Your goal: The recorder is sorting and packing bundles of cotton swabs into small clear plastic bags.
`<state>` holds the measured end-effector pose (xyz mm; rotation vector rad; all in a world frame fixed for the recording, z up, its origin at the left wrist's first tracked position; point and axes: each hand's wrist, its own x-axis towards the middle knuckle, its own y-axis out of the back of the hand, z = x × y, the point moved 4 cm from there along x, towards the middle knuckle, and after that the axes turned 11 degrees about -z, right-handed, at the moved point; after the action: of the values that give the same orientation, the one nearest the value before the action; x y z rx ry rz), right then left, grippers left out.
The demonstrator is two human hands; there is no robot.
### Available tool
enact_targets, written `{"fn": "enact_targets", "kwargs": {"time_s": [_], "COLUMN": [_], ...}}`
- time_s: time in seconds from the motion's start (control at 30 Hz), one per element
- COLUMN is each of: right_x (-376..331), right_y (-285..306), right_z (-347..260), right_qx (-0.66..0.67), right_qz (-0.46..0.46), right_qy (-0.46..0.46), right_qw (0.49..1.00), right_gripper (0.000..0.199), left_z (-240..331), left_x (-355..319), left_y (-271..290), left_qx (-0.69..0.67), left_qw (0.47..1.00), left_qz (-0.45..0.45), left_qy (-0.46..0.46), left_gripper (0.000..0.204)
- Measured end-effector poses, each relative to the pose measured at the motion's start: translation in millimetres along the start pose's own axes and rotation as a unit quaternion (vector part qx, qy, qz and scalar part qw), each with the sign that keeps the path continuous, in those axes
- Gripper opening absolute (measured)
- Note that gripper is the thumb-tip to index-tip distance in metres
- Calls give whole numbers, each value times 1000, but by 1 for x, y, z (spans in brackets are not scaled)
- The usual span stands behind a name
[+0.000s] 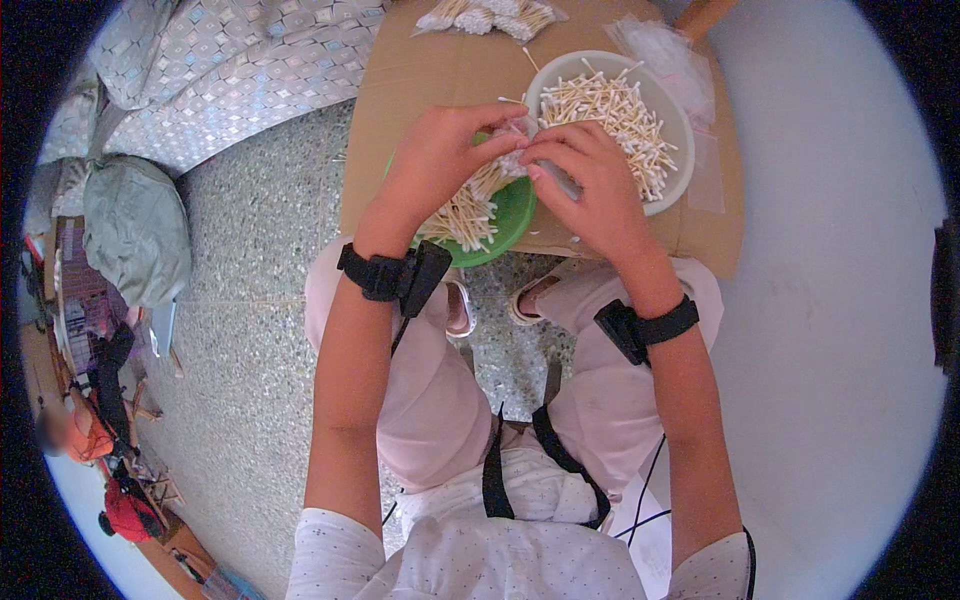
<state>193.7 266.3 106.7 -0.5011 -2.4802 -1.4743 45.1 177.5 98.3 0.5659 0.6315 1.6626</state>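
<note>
My left hand (445,155) and my right hand (590,185) meet over the cardboard, their fingertips pinched together on a small clear plastic bag (516,130). White cotton tips show through the bag between the fingers, and part of it is hidden by them. Below the hands, a green bowl (518,215) holds loose cotton swabs (462,218). Just beyond my right hand stands a white bowl (684,150), heaped with more cotton swabs (600,110).
Several filled swab bags (485,15) lie at the far edge of the cardboard (415,65). Clear empty bags (672,70) are beside the white bowl. A pale wall (830,300) rises at right. A patterned cover (240,75) and grey-green sack (138,230) are at left, a person (88,432) farther off.
</note>
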Motion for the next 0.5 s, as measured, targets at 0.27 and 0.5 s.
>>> {"fn": "enact_targets", "kwargs": {"time_s": [0.27,0.5], "right_x": [1,1], "right_y": [1,10], "right_z": [-1,1], "right_qx": [40,116], "right_qz": [3,114], "right_qy": [-24,-84], "right_qw": [999,983], "right_gripper": [22,66], "left_z": [0,15], "left_x": [-1,0], "left_y": [4,22], "left_qx": [-58,-176], "left_qw": [998,971], "left_qz": [13,162], "left_qy": [22,1], "left_gripper": [36,33]}}
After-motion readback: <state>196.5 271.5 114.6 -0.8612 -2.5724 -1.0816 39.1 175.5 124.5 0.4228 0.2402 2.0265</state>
